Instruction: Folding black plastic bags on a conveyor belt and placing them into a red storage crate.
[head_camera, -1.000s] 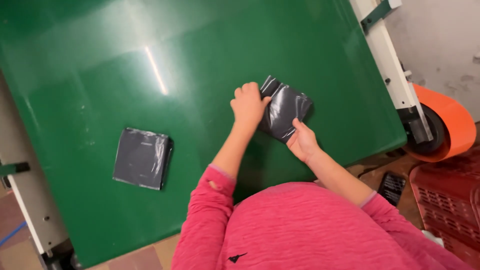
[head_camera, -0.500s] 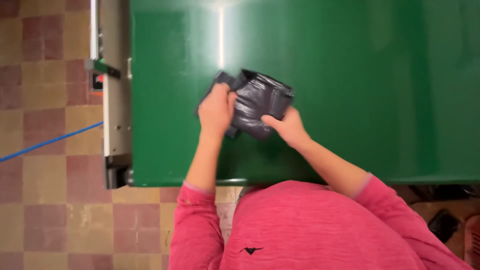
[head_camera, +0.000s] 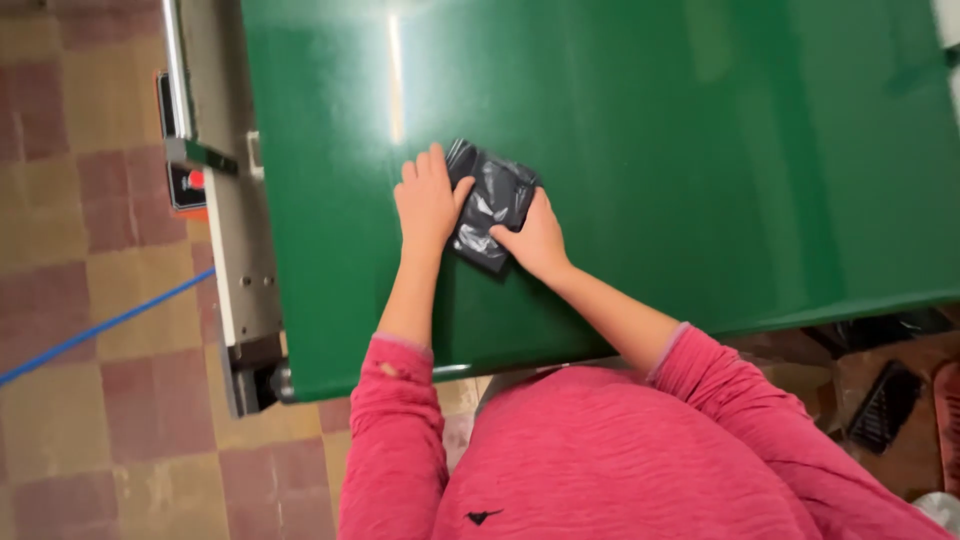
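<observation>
The wide green counter (head_camera: 700, 150) fills most of the view, with bare surface stretching far and right, while its left edge meets a grey metal frame (head_camera: 235, 260) above the tiled floor (head_camera: 70, 400). Near the counter's near-left part lies a folded dark plastic bag (head_camera: 492, 200). The left hand (head_camera: 428, 200) presses flat on the bag's left edge, its grip released, and the right hand (head_camera: 535, 238) pins the near-right corner, fingers spread rather than clenched.
</observation>
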